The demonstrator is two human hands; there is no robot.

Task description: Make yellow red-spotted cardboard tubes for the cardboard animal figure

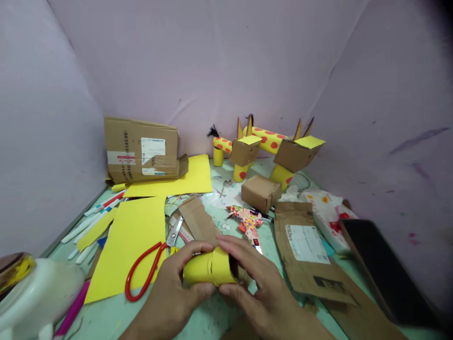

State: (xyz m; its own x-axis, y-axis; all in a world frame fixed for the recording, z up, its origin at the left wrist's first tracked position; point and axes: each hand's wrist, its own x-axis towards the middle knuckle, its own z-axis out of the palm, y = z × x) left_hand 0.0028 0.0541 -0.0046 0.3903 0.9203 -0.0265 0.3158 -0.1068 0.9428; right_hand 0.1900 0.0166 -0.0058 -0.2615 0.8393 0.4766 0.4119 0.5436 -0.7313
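A short tube covered in yellow paper (203,269) lies sideways between my hands, its dark open end toward the right. My left hand (177,288) grips its left part, thumb below and fingers above. Around the right end, my right hand (258,283) is closed with fingers on top and the thumb underneath. A slit or crease shows in the yellow paper near the middle. Just left of my left hand lie red-handled scissors (152,264), partly on a yellow sheet (136,236). Beyond my fingers is a brown cardboard strip (198,218).
Two yellow, red-spotted animal figures with cardboard heads (244,152) stand at the back. A small cardboard box (261,192) and a floral glue gun (247,222) lie ahead. At right are torn cardboard (300,264) and a phone (382,269); markers (83,226) lie left.
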